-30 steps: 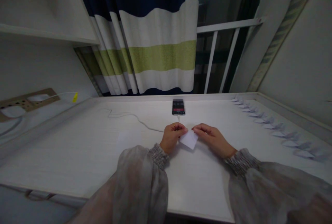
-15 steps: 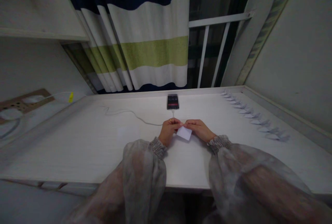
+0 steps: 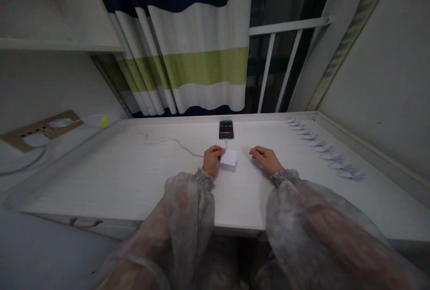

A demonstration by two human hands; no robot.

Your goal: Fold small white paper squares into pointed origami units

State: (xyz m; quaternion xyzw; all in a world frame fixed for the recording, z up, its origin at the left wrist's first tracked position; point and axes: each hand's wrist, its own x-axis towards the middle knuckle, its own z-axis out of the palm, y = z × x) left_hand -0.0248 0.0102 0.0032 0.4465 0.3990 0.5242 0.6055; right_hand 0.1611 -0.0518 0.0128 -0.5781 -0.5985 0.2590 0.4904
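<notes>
One pinch of the left hand [image 3: 211, 160], thumb against fingers, holds the paper [image 3: 229, 158] by its left edge. Apart from it, the right hand [image 3: 266, 159] is loosely closed, nothing visible inside. Beyond the left hand lies a phone [image 3: 226, 130]; right of the right hand, folded papers [image 3: 323, 150].

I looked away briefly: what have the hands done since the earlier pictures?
The right hand has let go of the white paper and moved right; the left hand still holds it, now further left. The phone and folded papers stayed put.
</notes>
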